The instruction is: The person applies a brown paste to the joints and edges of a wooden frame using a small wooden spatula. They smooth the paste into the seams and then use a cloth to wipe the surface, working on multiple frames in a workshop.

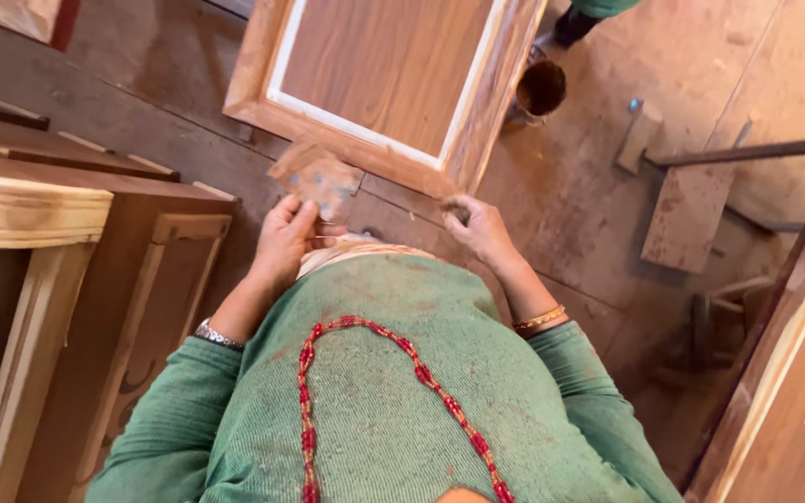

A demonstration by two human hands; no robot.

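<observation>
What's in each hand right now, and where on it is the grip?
Left hand grips a worn sheet of sandpaper by its lower edge. Right hand pinches something small at the wooden panel's corner; what it is cannot be told.

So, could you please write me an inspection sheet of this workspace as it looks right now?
Surface: dusty wooden floor, worn and stained.
Job's things: framed wooden panel with pale filler lines along its inner edge; sheet of sandpaper held up just below the panel's lower edge.
Clutter: small round tin beside the panel; loose wood offcuts on the floor.
Grippers: left hand pinches the sandpaper; right hand closed on a small scrap, kind unclear, at the panel's corner.
Cables: nothing seen.
Surroundings: carved wooden door panels on the left; timber boards on the right; another person's foot at the top edge.
</observation>
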